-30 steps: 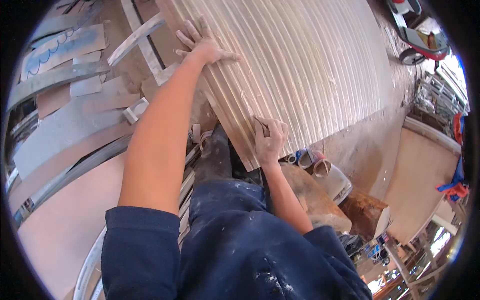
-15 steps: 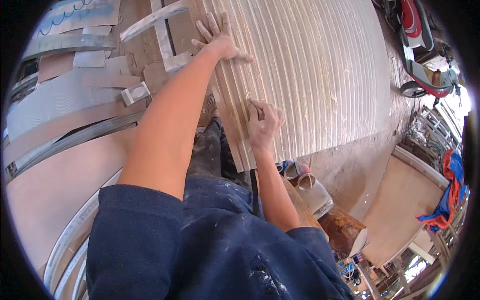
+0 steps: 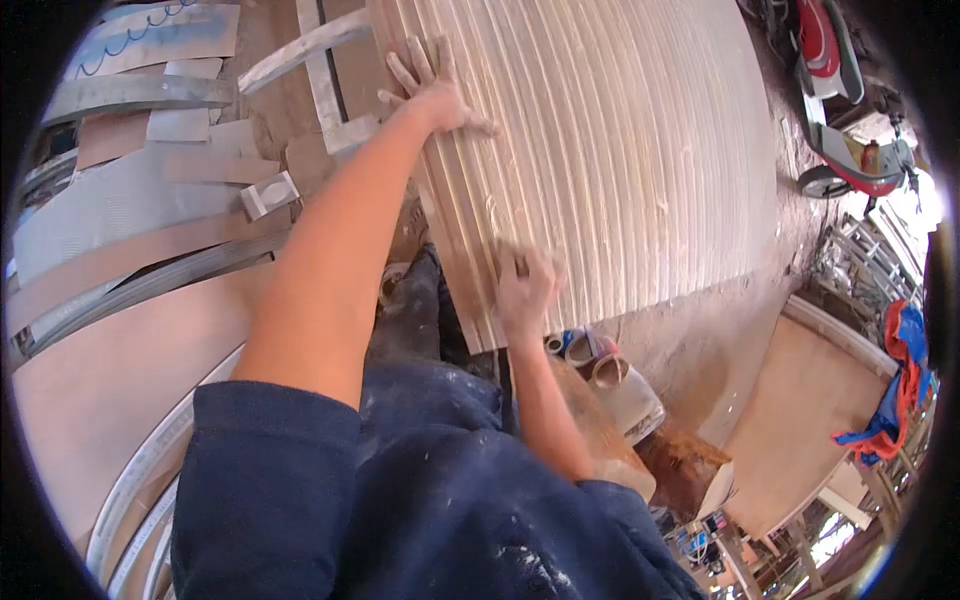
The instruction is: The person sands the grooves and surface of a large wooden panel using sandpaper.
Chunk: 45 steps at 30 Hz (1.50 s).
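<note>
A large wooden panel (image 3: 620,170) with many parallel grooves fills the upper middle, pale dust lying along its ridges. Near its left edge my left hand (image 3: 437,98) lies flat with the fingers spread, coated in dust. My right hand (image 3: 526,290) is closed over the lower left part of the panel, knuckles up and fingers curled. Motion blurs its fingertips, and whatever they hold, if anything, is hidden.
On the left lie stacked boards and strips (image 3: 130,220), with a small pale block (image 3: 270,195) on them. Tape rolls (image 3: 609,371) and a log (image 3: 685,465) are at lower right. A red scooter (image 3: 860,165) stands at upper right, above a blue and orange tarp (image 3: 895,390).
My right hand has slid down along the grooves, toward my body. My left hand stays spread on the panel; the whole view has shifted slightly.
</note>
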### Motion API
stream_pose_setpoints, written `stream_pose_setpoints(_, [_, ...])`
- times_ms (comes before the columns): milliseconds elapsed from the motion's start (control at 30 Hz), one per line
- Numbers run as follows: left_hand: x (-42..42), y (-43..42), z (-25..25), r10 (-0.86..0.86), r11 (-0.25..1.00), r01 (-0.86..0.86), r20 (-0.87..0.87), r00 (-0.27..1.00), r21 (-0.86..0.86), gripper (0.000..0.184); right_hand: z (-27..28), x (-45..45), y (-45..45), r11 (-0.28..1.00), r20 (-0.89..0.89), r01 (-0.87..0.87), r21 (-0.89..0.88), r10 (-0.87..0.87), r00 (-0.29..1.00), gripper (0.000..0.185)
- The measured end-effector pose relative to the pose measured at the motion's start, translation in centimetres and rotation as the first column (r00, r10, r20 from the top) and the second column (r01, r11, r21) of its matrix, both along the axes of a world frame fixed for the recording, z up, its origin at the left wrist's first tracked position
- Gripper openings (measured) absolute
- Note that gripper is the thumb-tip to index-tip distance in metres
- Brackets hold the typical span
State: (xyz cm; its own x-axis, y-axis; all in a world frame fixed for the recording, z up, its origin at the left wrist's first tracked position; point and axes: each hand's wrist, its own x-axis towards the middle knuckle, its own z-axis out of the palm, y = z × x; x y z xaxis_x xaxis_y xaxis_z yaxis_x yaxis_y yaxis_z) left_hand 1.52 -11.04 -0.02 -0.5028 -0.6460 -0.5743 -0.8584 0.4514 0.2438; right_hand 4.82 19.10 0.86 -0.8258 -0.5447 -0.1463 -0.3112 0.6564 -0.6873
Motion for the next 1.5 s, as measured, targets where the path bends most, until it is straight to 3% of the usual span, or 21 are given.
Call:
stream_pose_setpoints(33, [0.0,0.4,0.0,0.001,1.000,-0.001,-0.003,1.000,0.011,0.167,0.1,-0.5,-1.4,1.000,0.008,0.010,0.011,-0.010,1.000,0.008])
stream_pose_setpoints(100, [0.3,0.6,-0.4,-0.002,1.000,0.002,-0.007,1.000,0.007,0.167,0.4,-1.4,-3.8,0.992,-0.168,0.004,-0.128,-0.026,0.985,0.007])
stream_pose_setpoints(300, [0.1,-0.1,-0.5,-0.011,1.000,0.011,-0.041,0.999,-0.010,0.168,0.6,0.9,0.3,0.998,-0.034,0.043,-0.055,-0.045,0.998,0.013])
stream_pose_setpoints(400, [0.2,0.3,-0.9,-0.016,1.000,0.016,-0.018,1.000,-0.023,0.168,0.6,-1.0,-3.5,0.990,-0.194,0.012,-0.142,-0.040,0.980,0.007])
stream_pose_setpoints(500, [-0.1,0.4,-0.2,-0.027,0.999,0.027,-0.013,1.000,-0.017,0.168,0.2,-0.4,-0.2,0.999,-0.083,-0.028,-0.027,0.026,0.996,0.008])
stream_pose_setpoints(533, [0.0,0.2,0.1,-0.021,1.000,0.021,-0.011,1.000,0.000,0.168,0.5,0.3,0.6,0.992,-0.076,0.018,-0.123,-0.028,0.997,0.009])
stream_pose_setpoints(767, [0.3,0.2,-1.2,-0.021,0.999,0.020,-0.044,0.999,-0.031,0.169,-0.3,-0.7,-1.7,0.998,-0.146,-0.019,-0.053,0.011,0.989,0.011])
stream_pose_setpoints(800, [-0.1,0.0,-1.0,-0.021,0.999,0.019,-0.054,0.998,-0.039,0.169,0.1,-0.1,0.0,1.000,-0.004,-0.015,0.022,0.015,1.000,0.010])
stream_pose_setpoints(967, [0.0,0.2,-1.0,-0.012,1.000,0.012,-0.021,1.000,-0.022,0.169,-0.2,-0.1,-1.1,0.997,-0.069,0.071,0.003,-0.070,0.995,0.007])
stream_pose_setpoints(1033, [0.4,0.3,-1.2,-0.018,1.000,0.017,-0.006,1.000,-0.020,0.168,0.3,-1.0,-3.3,0.990,-0.172,0.016,-0.138,-0.040,0.984,0.007])
stream_pose_setpoints(1233, [0.1,0.2,-0.5,0.001,1.000,-0.001,-0.014,1.000,-0.017,0.168,0.5,1.1,0.7,0.998,-0.106,0.054,-0.031,-0.057,0.993,0.013])
stream_pose_setpoints(1367, [0.0,0.4,-0.7,-0.006,1.000,0.006,-0.019,1.000,-0.017,0.167,-0.4,-0.6,-2.4,0.993,-0.155,0.029,-0.114,-0.047,0.987,0.007])
stream_pose_setpoints(1433, [-0.1,0.3,-0.7,-0.014,1.000,0.014,-0.038,0.999,-0.007,0.167,-0.8,0.2,0.0,1.000,-0.033,0.024,0.003,-0.024,0.999,0.007])
stream_pose_setpoints(1467, [0.1,0.0,-0.7,-0.012,1.000,0.013,-0.043,0.999,0.008,0.166,-0.2,0.9,1.0,0.998,-0.141,0.037,-0.042,-0.042,0.989,0.006])
stream_pose_setpoints(1500, [0.1,-0.5,-0.7,-0.003,1.000,0.003,-0.040,0.999,0.001,0.166,-0.5,0.6,0.3,0.998,-0.138,0.027,-0.049,-0.034,0.990,0.006])
